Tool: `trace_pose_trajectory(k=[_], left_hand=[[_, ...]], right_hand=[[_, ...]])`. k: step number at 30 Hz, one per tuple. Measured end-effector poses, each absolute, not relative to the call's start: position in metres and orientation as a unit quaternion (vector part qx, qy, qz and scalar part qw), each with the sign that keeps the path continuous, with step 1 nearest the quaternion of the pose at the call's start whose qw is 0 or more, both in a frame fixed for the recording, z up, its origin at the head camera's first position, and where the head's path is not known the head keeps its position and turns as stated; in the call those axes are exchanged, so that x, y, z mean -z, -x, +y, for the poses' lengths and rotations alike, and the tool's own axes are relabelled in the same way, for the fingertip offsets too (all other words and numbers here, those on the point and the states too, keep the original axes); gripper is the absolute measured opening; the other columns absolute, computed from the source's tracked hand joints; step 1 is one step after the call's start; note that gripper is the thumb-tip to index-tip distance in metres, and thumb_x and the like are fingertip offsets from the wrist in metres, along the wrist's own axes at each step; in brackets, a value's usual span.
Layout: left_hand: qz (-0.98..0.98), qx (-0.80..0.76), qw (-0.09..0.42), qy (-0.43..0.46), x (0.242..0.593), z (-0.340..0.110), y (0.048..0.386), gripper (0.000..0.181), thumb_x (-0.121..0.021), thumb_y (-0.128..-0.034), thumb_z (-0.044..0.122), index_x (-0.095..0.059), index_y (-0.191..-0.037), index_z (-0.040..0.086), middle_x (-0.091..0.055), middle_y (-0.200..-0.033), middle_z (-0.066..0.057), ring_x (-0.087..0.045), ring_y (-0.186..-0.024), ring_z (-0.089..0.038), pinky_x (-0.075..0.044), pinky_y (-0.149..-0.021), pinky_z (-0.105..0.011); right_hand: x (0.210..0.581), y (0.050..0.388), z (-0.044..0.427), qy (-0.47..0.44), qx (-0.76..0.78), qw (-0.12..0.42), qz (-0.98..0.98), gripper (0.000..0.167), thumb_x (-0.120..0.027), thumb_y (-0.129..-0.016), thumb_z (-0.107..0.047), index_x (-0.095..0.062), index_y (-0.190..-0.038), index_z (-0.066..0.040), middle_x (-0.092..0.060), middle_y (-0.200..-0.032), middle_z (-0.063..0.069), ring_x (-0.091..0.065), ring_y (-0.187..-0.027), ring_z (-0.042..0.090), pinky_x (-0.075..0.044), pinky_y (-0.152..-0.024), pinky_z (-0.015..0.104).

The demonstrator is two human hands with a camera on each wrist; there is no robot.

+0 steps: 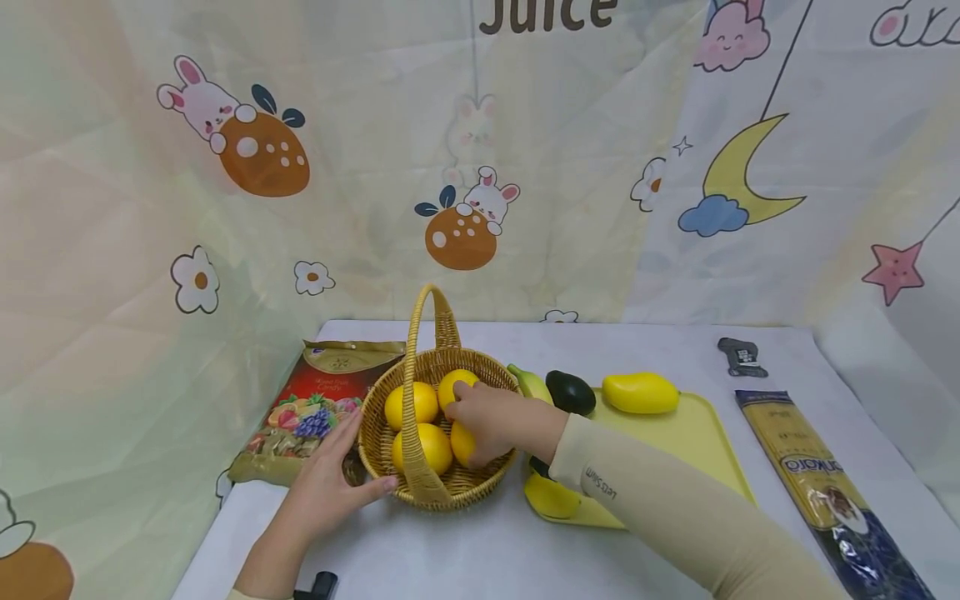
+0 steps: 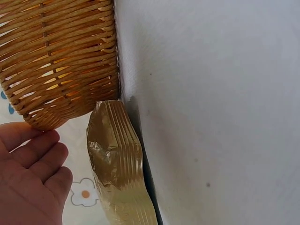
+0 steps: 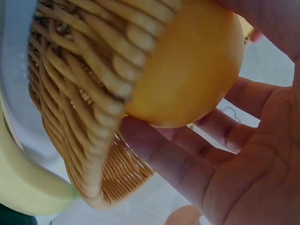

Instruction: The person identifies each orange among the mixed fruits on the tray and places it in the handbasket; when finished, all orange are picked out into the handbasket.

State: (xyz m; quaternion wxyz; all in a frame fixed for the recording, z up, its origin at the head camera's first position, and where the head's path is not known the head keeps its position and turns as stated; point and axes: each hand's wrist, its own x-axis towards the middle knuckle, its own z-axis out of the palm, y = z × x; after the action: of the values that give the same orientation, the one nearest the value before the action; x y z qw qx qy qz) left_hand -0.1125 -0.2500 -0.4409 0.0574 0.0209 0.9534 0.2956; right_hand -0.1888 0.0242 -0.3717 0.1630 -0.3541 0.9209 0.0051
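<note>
A wicker basket (image 1: 476,492) with a tall handle stands on the white table, holding several round orange fruits, among them one orange (image 1: 423,450) at the front. Reaching in from the right, my right hand (image 1: 491,421) has its fingers curved round an orange (image 3: 192,70) at the basket's rim. My left hand (image 1: 326,479) touches the basket's left side, its thumb toward the front and its fingertips at the rim in the left wrist view. Beside that hand lies a red and gold candy bag (image 1: 322,387). Part of the held orange is hidden by the right hand in the head view.
Right of the basket is a yellow tray (image 1: 705,442) with a yellow mango (image 1: 640,392), a dark avocado (image 1: 572,392) and a yellow fruit (image 1: 551,497). A banana (image 3: 28,178) lies beside the basket. Farther right are a long blue-and-gold packet (image 1: 825,492) and a small black packet (image 1: 742,357).
</note>
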Motion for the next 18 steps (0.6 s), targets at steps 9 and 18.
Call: trace_pose_trajectory(k=[9,18], left_hand=[[0.953,-0.296,0.064,-0.014,0.442,-0.25,0.114,0.127,-0.075,-0.0716,0.083,-0.014,-0.169,0.031,-0.016,-0.177,-0.012,-0.021,-0.159,-0.048,-0.03,-0.115,-0.079],[0.953,-0.297,0.066,-0.018,0.443,-0.251,0.119,0.128,-0.075,-0.0707,0.083,-0.014,-0.169,0.03,-0.015,-0.177,-0.012,-0.02,-0.16,-0.047,-0.03,-0.116,-0.078]], right_hand=[[0.384,0.185,0.023,0.349,-0.02,0.166,0.922,0.073,-0.092,-0.077,-0.048,-0.064,-0.14,-0.022,-0.052,-0.129,0.002,-0.056,-0.108,0.019,-0.058,-0.091,0.03],[0.38,0.183,0.033,0.335,0.012,0.171,0.927,0.072,-0.092,-0.079,-0.045,-0.063,-0.141,-0.025,-0.055,-0.129,0.002,-0.055,-0.108,0.018,-0.056,-0.097,0.032]])
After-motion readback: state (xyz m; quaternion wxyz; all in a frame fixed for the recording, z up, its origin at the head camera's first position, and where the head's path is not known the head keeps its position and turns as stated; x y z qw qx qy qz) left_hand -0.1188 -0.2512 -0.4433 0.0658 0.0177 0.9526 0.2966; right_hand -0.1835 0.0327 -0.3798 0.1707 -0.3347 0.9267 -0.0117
